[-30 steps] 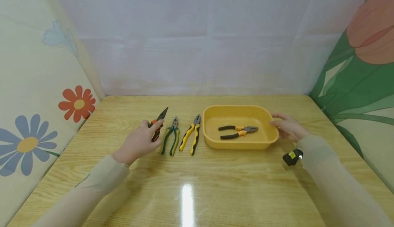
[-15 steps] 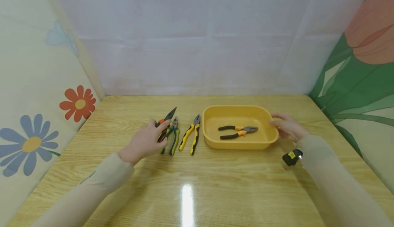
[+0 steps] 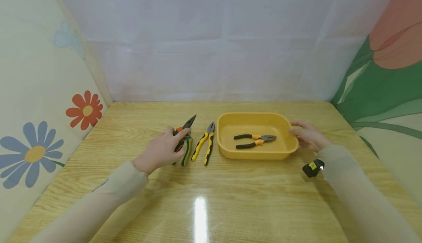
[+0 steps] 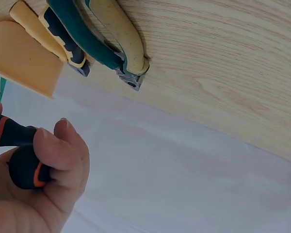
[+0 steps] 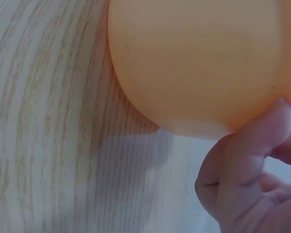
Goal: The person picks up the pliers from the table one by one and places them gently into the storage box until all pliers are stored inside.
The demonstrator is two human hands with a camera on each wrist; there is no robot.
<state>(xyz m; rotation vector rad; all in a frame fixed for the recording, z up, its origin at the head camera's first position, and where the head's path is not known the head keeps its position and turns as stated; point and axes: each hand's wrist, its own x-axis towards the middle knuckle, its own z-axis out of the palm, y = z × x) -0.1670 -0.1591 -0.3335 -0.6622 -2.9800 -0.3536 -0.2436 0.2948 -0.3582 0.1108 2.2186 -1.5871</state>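
Note:
My left hand grips needle-nose pliers with black and orange handles, their dark jaws pointing away and right. Its fingers curl round the handles in the left wrist view. The held pliers overlap the green-handled pliers and hide their head in the head view. To the right lie yellow-and-black pliers on the table. A yellow plastic tray contains pliers with black and orange handles. My right hand holds the tray's right end, its thumb on the rim.
The wooden table runs to a pale cloth backdrop behind. Flower-printed panels stand at either side. A small black device sits at the right wrist, above the table.
My left hand has moved right with the needle-nose pliers, from beside the green-handled pliers to over them. The right hand and tray have stayed in place.

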